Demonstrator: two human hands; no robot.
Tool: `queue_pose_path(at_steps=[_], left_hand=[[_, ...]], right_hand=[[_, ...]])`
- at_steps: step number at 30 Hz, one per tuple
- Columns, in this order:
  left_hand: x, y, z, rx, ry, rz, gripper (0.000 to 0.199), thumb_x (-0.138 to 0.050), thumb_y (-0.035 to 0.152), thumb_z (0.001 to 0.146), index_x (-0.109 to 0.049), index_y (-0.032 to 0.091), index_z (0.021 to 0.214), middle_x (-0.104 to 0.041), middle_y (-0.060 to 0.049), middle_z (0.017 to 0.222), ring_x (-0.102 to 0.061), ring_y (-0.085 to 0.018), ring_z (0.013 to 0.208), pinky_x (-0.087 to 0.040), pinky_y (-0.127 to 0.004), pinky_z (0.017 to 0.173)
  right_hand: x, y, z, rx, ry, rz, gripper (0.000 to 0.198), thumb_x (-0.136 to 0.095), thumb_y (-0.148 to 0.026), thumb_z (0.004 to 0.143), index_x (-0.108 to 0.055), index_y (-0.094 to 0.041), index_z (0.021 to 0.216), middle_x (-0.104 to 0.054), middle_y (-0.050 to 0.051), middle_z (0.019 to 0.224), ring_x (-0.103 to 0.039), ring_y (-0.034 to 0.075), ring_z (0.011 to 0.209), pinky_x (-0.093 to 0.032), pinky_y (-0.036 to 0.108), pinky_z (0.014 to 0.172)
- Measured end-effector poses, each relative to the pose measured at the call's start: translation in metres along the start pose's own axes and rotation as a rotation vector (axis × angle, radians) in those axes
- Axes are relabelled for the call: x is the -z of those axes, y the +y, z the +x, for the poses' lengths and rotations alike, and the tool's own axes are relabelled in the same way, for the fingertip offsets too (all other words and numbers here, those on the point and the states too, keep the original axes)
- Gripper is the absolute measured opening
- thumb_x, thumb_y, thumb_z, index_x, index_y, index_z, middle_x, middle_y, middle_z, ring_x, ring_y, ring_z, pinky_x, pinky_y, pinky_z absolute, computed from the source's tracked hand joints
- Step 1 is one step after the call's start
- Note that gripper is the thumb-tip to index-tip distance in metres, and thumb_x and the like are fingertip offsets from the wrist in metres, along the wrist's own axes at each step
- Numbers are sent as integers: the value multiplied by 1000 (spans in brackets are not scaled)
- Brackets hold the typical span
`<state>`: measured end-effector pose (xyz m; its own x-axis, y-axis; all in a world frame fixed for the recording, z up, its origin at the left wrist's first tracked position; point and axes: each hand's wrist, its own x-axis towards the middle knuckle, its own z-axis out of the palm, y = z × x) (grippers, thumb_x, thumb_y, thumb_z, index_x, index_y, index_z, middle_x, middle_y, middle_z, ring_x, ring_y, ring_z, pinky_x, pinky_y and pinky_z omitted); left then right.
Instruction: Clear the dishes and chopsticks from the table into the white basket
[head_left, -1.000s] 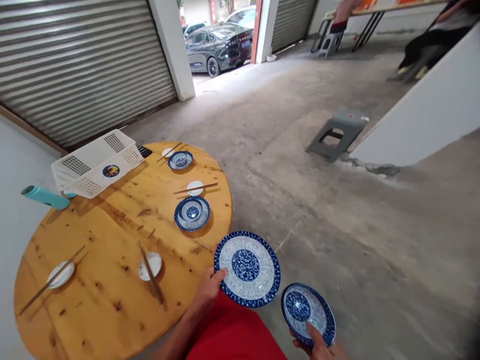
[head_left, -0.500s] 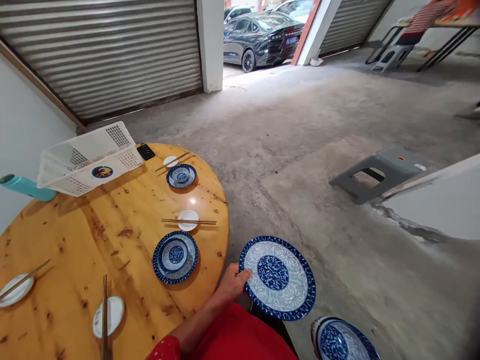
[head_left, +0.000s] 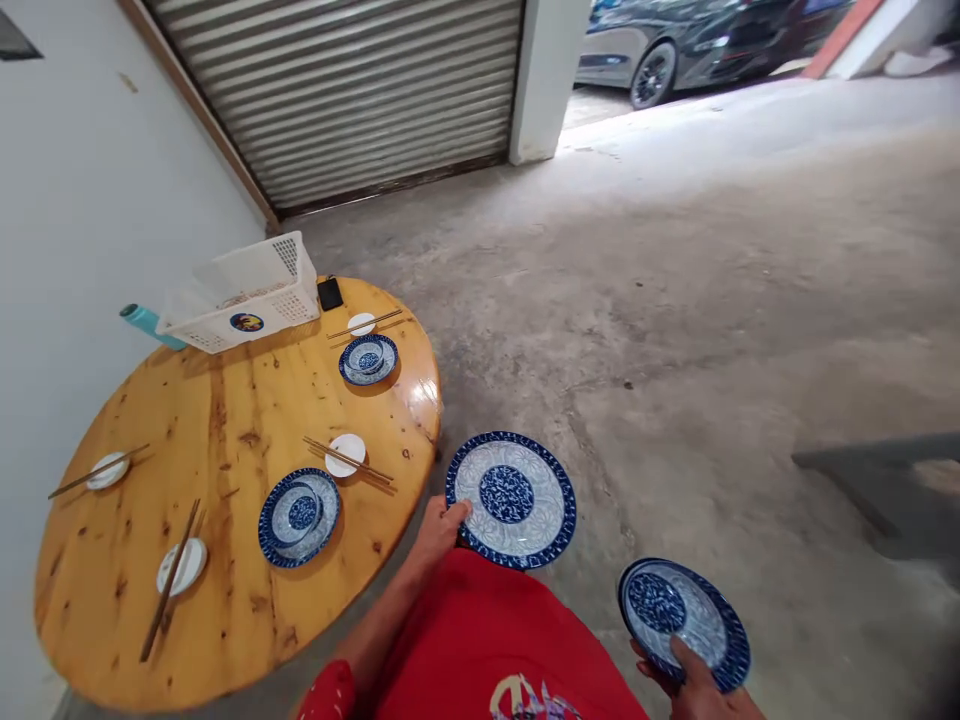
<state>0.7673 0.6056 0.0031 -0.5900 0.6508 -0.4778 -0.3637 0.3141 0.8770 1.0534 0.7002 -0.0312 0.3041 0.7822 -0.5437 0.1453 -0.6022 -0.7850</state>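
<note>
My left hand (head_left: 439,528) grips the left rim of a blue-and-white plate (head_left: 510,500), thumb on top, just off the table's right edge. Lower right, my right hand (head_left: 701,690) is closed on a blue-and-white bowl (head_left: 679,615), its thumb over the near rim; whether more bowls are stacked under it I cannot tell. Nearest on the round wooden table (head_left: 247,400) is a set plate (head_left: 274,548) with a bowl (head_left: 302,512) on it. Farther back stands another plate (head_left: 386,365) with a small bowl (head_left: 367,355).
Several small white dishes (head_left: 345,455) with chopsticks (head_left: 171,580) lie around the table. At its back are a white plastic basket (head_left: 277,305), a turquoise bottle (head_left: 154,325) and a black phone (head_left: 329,294). A grey stool (head_left: 892,490) stands at right on the concrete floor.
The view has swung right to left, bringing more of the table and wall into sight. My right hand with the bowl has come up into view. The left hand still holds the plate.
</note>
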Motion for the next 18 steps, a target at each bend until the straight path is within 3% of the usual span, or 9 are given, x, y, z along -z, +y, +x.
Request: queue_pose_path(at_steps=[5,10,14,18], left_hand=[[-35,20,15,1,208,-140,46,-75,58,66,-58,15,62,-55,0,59,-45,-13,61,-37,-26,60],[-54,34,50,44,349,-220,45,-78,56,68,-67,13,71,-64,-4,65,-57,-19,68,-44,-28,66],[-60,53,111,44,392,-241,43,-77,54,70,-64,13,68,-61,-3,63,-53,-17,65,-42,-27,64],[-66,94,191,26,392,-255,41,-76,52,71,-59,16,63,-54,0,59,-48,-15,64,-36,-27,62]], right_hand=[[-37,-56,78,25,-160,-28,46,-78,-43,47,-65,-14,80,-66,4,66,-67,28,52,-58,39,45],[-101,-100,135,46,-315,-57,45,-79,-42,49,-64,-13,80,-66,1,63,-63,22,50,-55,33,42],[-162,-142,166,51,-373,-73,46,-81,-39,48,-65,-12,82,-67,1,65,-64,22,50,-55,33,42],[-219,-194,190,56,-367,-169,44,-78,-40,52,-61,-16,84,-68,4,66,-68,26,53,-57,35,44]])
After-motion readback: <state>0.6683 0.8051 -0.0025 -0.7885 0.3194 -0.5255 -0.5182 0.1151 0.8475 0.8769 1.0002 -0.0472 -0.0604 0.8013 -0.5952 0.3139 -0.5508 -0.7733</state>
